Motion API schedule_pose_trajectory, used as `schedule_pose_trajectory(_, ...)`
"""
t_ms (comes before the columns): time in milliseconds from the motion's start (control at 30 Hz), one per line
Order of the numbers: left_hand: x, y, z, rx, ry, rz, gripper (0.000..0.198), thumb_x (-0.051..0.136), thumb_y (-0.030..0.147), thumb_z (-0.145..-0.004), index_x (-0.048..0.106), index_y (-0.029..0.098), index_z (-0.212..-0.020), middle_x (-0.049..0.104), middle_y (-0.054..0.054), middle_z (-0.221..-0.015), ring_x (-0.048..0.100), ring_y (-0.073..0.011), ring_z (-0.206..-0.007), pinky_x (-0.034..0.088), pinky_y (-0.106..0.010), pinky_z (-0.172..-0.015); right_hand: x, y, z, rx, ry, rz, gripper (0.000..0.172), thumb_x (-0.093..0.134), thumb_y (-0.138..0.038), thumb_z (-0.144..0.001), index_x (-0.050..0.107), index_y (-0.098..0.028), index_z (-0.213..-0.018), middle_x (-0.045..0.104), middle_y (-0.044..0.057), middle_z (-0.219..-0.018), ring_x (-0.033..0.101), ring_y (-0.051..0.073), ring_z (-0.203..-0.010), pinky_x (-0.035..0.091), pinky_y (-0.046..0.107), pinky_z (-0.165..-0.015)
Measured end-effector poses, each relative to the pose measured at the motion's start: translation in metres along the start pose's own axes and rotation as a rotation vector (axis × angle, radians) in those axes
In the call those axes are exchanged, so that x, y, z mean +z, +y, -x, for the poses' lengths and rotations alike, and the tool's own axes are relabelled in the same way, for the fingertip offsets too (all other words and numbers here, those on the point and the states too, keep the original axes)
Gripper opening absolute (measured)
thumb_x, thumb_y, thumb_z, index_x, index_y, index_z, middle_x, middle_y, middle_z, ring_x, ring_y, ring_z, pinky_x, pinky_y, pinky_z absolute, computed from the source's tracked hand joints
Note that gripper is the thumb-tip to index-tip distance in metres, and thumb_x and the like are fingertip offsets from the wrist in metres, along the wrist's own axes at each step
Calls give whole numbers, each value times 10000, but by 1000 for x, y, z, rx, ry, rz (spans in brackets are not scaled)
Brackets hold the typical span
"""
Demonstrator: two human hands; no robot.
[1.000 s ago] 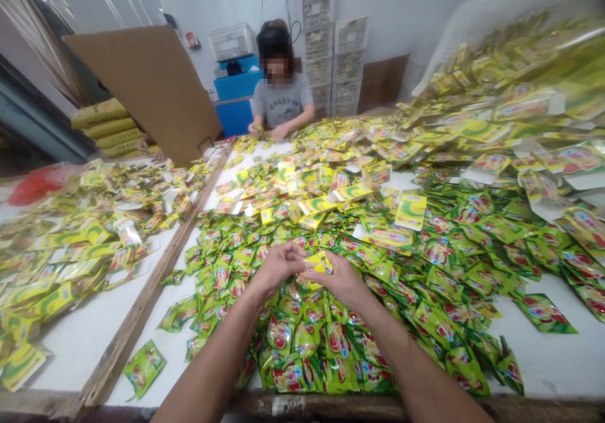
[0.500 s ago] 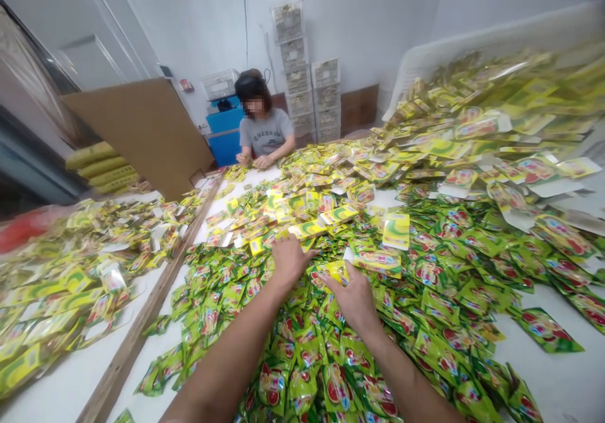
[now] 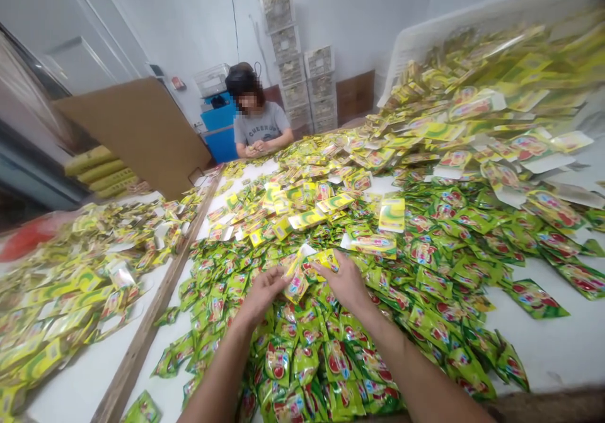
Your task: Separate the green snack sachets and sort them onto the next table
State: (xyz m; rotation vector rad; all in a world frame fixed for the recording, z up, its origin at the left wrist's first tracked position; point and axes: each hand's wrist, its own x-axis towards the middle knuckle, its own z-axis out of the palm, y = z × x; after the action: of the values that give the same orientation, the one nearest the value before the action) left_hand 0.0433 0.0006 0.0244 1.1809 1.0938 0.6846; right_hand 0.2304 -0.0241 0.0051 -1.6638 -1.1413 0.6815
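My left hand (image 3: 265, 292) pinches a small yellow cardboard box (image 3: 297, 277) by its left side; a white flap stands out at the box's upper end. Close against it, my right hand (image 3: 348, 281) grips a yellow-and-green packet (image 3: 325, 259) between thumb and fingers. The packet's edge meets the open-flapped end of the box, but I cannot tell whether it is inside. Beneath both hands spreads a heap of green sachets (image 3: 338, 359) with red fruit pictures. Just beyond my right hand lies another yellow box (image 3: 371, 244).
More yellow boxes (image 3: 302, 199) are piled ahead, spilling from a white crate (image 3: 401, 48) at right. A wooden strip (image 3: 155, 309) divides the table from boxes at left. Across the table sits a person (image 3: 262, 123); stacked baskets (image 3: 288, 51) stand behind.
My left hand has drawn back from the box pile and now holds a yellow box beside my right hand. The packet stays in my right hand. The other person's hands have come together.
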Motion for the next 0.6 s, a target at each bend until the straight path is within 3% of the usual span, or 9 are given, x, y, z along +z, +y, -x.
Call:
schedule_pose_trajectory(167,1,-14,19,130,23,-37,386,659,450,-698,661,165,-958,695,-54,-825,612,-169,-691,466,-267,-665,-4,-1,-2,-45,44,-72,505,601,-569,-679,634,-147,-954,677,111,-869,593,284,-911,468,378,-768)
schedule_pose_trajectory(267,-4,-12,26,206,83,-141,354,638,445,-717,677,166,-932,688,-56,-851,599,-181,-749,456,-259,-678,-4,0,-2,-112,-36,-8,506,654,-555,-631,652,-164,-951,682,103,-859,593,298,-921,474,383,-755)
schedule_pose_trajectory(467,-4,-10,32,154,45,-111,342,644,444,-707,684,166,-903,677,-44,-783,575,-156,-667,438,-242,-608,-5,-6,3,-156,-225,112,297,645,-421,-688,655,-172,-850,680,72,-841,613,248,-805,470,348,-719)
schedule_pose_trajectory(600,2,-13,29,109,51,-6,320,671,416,-696,673,150,-873,662,-40,-749,563,-133,-634,428,-222,-593,-9,-11,4,-172,-305,120,314,591,-389,-743,626,-165,-959,672,69,-906,604,232,-843,458,331,-751)
